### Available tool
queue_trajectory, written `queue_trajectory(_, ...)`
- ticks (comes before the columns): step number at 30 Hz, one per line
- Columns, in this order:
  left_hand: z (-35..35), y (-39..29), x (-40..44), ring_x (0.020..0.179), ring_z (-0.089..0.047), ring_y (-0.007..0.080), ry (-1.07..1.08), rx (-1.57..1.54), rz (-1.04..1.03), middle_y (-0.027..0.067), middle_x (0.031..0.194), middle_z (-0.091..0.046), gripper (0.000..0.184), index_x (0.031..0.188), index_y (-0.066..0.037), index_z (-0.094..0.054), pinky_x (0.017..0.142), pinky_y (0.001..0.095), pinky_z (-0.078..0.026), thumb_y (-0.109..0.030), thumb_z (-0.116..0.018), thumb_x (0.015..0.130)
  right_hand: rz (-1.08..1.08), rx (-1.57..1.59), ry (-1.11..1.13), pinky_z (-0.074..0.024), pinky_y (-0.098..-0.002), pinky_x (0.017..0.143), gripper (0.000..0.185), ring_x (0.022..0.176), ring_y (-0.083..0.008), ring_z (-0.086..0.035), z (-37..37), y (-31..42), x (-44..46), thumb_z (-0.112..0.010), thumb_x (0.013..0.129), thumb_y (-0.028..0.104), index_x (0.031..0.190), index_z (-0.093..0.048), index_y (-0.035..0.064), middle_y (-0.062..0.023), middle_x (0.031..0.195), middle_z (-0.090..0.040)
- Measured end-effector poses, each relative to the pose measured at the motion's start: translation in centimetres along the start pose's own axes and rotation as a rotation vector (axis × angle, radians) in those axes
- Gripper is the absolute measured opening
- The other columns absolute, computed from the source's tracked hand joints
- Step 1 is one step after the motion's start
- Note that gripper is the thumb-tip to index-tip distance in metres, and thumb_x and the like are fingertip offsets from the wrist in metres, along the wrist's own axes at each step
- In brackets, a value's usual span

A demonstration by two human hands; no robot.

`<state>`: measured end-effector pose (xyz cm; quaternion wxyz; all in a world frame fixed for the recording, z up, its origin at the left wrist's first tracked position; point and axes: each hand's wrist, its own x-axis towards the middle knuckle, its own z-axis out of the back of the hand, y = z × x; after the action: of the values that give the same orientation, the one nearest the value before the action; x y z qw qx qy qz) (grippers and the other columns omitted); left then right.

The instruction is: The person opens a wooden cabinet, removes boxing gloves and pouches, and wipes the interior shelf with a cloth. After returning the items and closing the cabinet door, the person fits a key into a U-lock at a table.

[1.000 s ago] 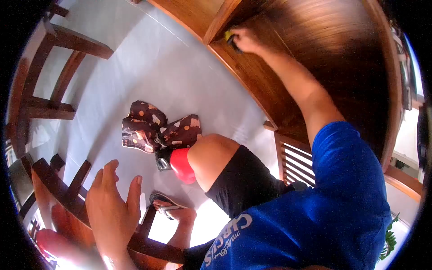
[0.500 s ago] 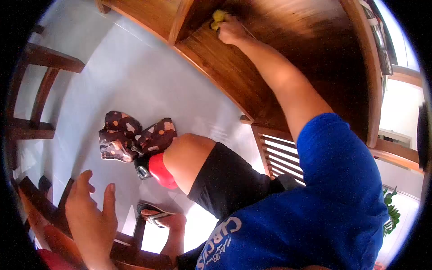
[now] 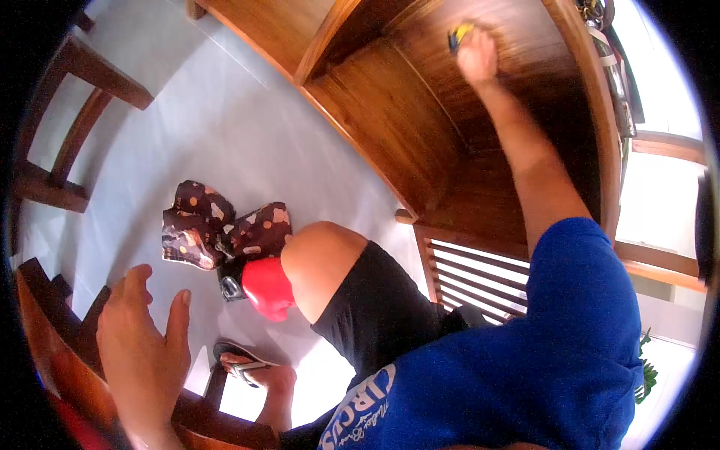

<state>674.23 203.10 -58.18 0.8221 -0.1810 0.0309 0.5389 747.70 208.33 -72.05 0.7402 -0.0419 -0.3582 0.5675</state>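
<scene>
My right hand [image 3: 478, 58] is closed around a small bunched yellow cloth [image 3: 463, 31] with a dark patch at its edge. It presses the cloth against the back panel inside a brown wooden shelf unit [image 3: 390, 97]; hand and cloth are slightly blurred. Down at the lower left, my left hand [image 3: 142, 349] is held open with the thumb apart, and nothing is in it. It hovers beside a dark wooden chair [image 3: 64, 322], and I cannot tell whether it touches the wood.
On the grey floor [image 3: 225, 135] lies a dark patterned cloth item [image 3: 255, 229], next to a red rounded object [image 3: 268, 289] by my knee. Another wooden piece of furniture [image 3: 105, 79] stands at the upper left. A slatted wooden panel [image 3: 476, 277] adjoins the shelf unit.
My right hand has moved right with the yellow cloth, from the shelf's inner corner onto its back panel. The left hand stays open and has shifted slightly within the view.
</scene>
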Motion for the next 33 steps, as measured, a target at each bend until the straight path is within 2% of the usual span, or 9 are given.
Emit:
queue_trajectory(4,0.6,-0.7,0.1,0.092,-0.067,0.0419,0.061,-0.010,0.032,0.0268,0.098,-0.067,0.041,0.119,0.007,-0.060,0.080,0.0493,-0.051,-0.016,-0.075,0.087,-0.241,0.128,-0.444,-0.0454,-0.0466,0.103,0.036,0.122,-0.0380,-0.057,12.4,3.6,11.7,-0.050,0.098,0.023,0.126,-0.066,0.0061,-0.0192,0.131,-0.064)
queue_trajectory(7,0.2,-0.5,-0.2,0.092,-0.067,0.0415,0.030,0.012,-0.001,0.0265,0.099,-0.067,0.042,0.119,0.007,-0.061,0.080,0.0492,-0.051,-0.016,-0.075,0.087,-0.268,-0.223,-0.185,-0.0425,-0.0489,0.105,0.042,0.118,-0.0406,-0.056,7.1,2.2,15.5,-0.044,0.100,0.018,0.137,-0.058,0.0034,-0.0216,0.133,-0.059)
queue_trajectory(10,0.3,-0.4,-0.7,0.092,-0.067,0.0414,-0.007,0.032,-0.017,0.0261,0.099,-0.067,0.042,0.118,0.006,-0.061,0.079,0.0491,-0.052,-0.017,-0.075,0.087,-0.106,-0.214,-0.484,-0.0408,-0.0494,0.105,0.046,0.119,-0.0399,-0.053,0.7,3.7,13.2,-0.040,0.100,0.014,0.143,-0.051,-0.0007,-0.0229,0.135,-0.053)
queue_trajectory(15,0.5,-0.6,-0.3,0.090,-0.067,0.0423,0.020,-0.020,0.031,0.0250,0.097,-0.067,0.040,0.117,0.005,-0.061,0.078,0.0493,-0.052,-0.017,-0.076,0.087,0.049,-0.062,0.141,-0.0457,-0.0506,0.105,0.048,0.123,-0.0392,-0.051,1.5,8.8,6.0,-0.057,0.094,0.018,0.134,-0.052,-0.0069,-0.0244,0.140,-0.048)
queue_trajectory(17,0.6,-0.6,-0.3,0.089,-0.067,0.0428,0.044,-0.027,0.050,0.0247,0.096,-0.067,0.040,0.116,0.004,-0.061,0.078,0.0495,-0.051,-0.018,-0.076,0.086,-0.071,0.213,-0.305,-0.0413,-0.0489,0.105,0.049,0.122,-0.0409,-0.050,3.3,10.7,7.2,-0.039,0.100,0.013,0.145,-0.048,-0.0028,-0.0249,0.136,-0.050)
queue_trajectory(23,0.4,-0.7,0.8,0.087,-0.066,0.0422,0.070,-0.018,0.054,0.0242,0.092,-0.066,0.039,0.114,0.004,-0.061,0.077,0.0493,-0.051,-0.019,-0.076,0.086,-0.226,0.348,-0.359,-0.0446,-0.0464,0.102,0.043,0.116,-0.0423,-0.053,-2.3,10.4,9.6,-0.047,0.102,0.015,0.140,-0.048,-0.0055,-0.0275,0.126,-0.052)
queue_trajectory(29,0.6,-0.3,0.7,0.085,-0.066,0.0408,0.058,-0.040,0.067,0.0230,0.090,-0.066,0.041,0.115,0.004,-0.062,0.074,0.0494,-0.051,-0.022,-0.077,0.086,0.165,0.358,0.330,-0.0414,-0.0469,0.113,0.053,0.136,-0.0352,-0.051,-17.2,16.5,-0.5,-0.057,0.099,0.031,0.142,-0.053,-0.0011,-0.0196,0.153,-0.048)
queue_trajectory(32,0.8,-0.3,0.5,0.084,-0.067,0.0404,0.043,-0.039,0.042,0.0229,0.090,-0.067,0.042,0.115,0.004,-0.062,0.073,0.0493,-0.051,-0.023,-0.077,0.086,-0.278,0.539,0.580,-0.0559,-0.0493,0.081,0.024,0.088,-0.0410,-0.070,-3.6,18.2,1.9,-0.067,0.084,0.011,0.104,-0.075,0.0017,-0.0243,0.102,-0.073)
queue_trajectory(33,0.9,-0.2,0.5,0.083,-0.067,0.0403,0.035,-0.039,0.032,0.0230,0.091,-0.067,0.043,0.115,0.004,-0.062,0.073,0.0493,-0.051,-0.023,-0.078,0.086,-0.415,0.564,0.318,-0.0559,-0.0447,0.084,0.026,0.091,-0.0378,-0.070,-3.3,17.1,2.0,-0.067,0.082,0.011,0.105,-0.076,0.0039,-0.0231,0.102,-0.074)
